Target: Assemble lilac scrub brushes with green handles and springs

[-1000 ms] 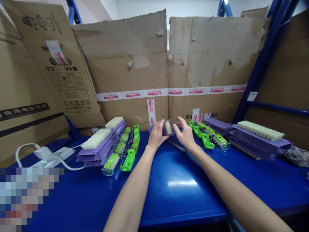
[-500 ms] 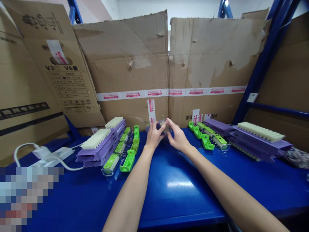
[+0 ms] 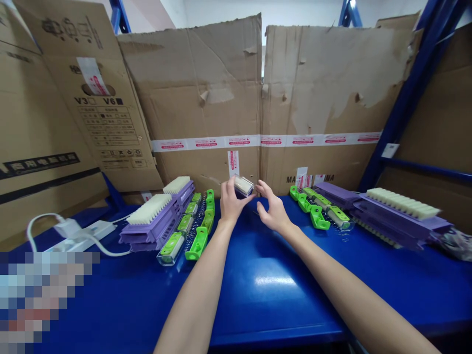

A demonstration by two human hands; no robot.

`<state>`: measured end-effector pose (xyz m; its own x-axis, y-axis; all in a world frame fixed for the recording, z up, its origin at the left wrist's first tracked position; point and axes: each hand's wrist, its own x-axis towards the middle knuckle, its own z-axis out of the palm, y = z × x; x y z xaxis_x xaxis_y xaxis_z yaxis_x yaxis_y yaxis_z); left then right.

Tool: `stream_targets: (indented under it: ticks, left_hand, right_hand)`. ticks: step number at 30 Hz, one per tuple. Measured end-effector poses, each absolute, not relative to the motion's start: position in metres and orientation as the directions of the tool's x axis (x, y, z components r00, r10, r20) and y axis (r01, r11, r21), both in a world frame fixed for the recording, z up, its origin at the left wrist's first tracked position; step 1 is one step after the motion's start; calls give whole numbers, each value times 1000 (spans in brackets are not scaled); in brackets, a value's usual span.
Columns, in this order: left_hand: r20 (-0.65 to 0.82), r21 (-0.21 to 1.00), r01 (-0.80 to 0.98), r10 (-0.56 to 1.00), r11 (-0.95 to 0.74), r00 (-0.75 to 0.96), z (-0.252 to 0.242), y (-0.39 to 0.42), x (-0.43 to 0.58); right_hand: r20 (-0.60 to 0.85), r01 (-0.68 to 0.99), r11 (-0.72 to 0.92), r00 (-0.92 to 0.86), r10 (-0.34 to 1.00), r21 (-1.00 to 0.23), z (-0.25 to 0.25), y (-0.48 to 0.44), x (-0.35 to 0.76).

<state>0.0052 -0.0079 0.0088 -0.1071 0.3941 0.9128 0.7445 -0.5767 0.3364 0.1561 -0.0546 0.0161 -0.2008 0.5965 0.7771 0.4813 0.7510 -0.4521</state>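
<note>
Tilted above the back of the table, a small clear plastic case (image 3: 244, 185) shows a pale, ridged block inside and a dark lower edge. My left hand (image 3: 232, 202) is closed on its left side and underside, fingers behind and thumb below; part of the case is hidden by them. Just right of the case, my right hand (image 3: 272, 206) has its thumb and fingers apart and appears to hold nothing. A small gap separates its fingertips from the case.
On the left stand purple brush parts (image 3: 157, 223), clear cases with green tops (image 3: 171, 248), springs and green brackets (image 3: 197, 244). Similar purple brush parts (image 3: 398, 216) and green brackets (image 3: 319, 218) lie right. A white power strip (image 3: 88, 236) sits far left; cardboard (image 3: 199, 108) walls the back.
My right hand has come off the case and opened to its right. My left hand keeps hold of the case, which is now turned so its pale block shows. The view has shifted slightly.
</note>
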Motion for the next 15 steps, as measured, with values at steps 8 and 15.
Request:
stream_targets:
  ticks: [8,15]
  left_hand:
    - [885,443,677,404,-587,-229,0,-8,-2]
    - [875,422,657,471,-625,-113,3,-12,6]
  right_hand:
    - [706,626,665,-246,664,-408,2,-39,160]
    - [563,801,509,-274,780,-316,-4,-32,168]
